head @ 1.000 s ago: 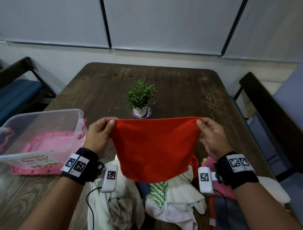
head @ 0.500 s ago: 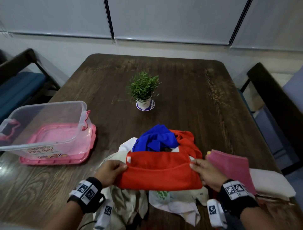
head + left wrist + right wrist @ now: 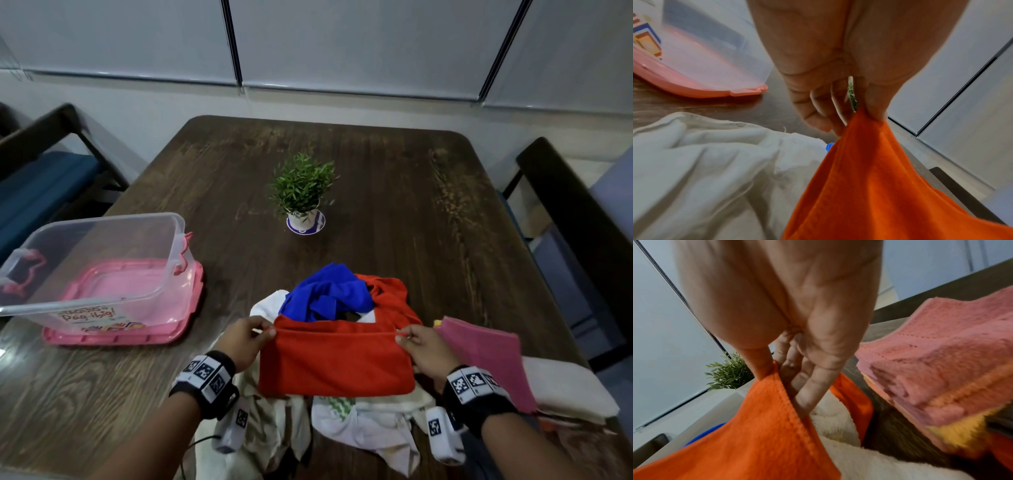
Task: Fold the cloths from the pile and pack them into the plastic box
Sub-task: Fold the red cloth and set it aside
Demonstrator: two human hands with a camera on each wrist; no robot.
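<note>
- Dark wooden table (image 3: pixel 394 212) fills the scene, with pale blinds on the wall behind it and a dark chair on either side.
- Nearest the person, a pile of cloths (image 3: pixel 363 421) lies at the table's near edge: white and beige pieces, one with a green zigzag print.
- On top of that pile rests the red cloth (image 3: pixel 337 359), folded into a wide band with its fold toward the person.
- The left hand (image 3: pixel 241 342) pinches the band's far left corner between thumb and fingertips; the left wrist view shows the other fingers curled beside the fabric.
- The right hand (image 3: pixel 423 349) pinches the far right corner in the same way, thumb on top and fingers (image 3: pixel 809 386) underneath.
- Just right of the right hand, a folded pink cloth (image 3: pixel 486 356) lies on a folded cream cloth (image 3: pixel 568 390), with yellow and orange layers showing under the pink in the right wrist view.
- Beyond the red band, a crumpled blue cloth (image 3: pixel 325 294) sits on the pile, touching another bunched red piece.
- To the left, well apart from the pile, the clear plastic box (image 3: pixel 102 260) stands on its pink lid (image 3: pixel 144 334); no cloth shows inside it.
- Farther back, near the table's middle, stands a small potted plant (image 3: pixel 303 192).
</note>
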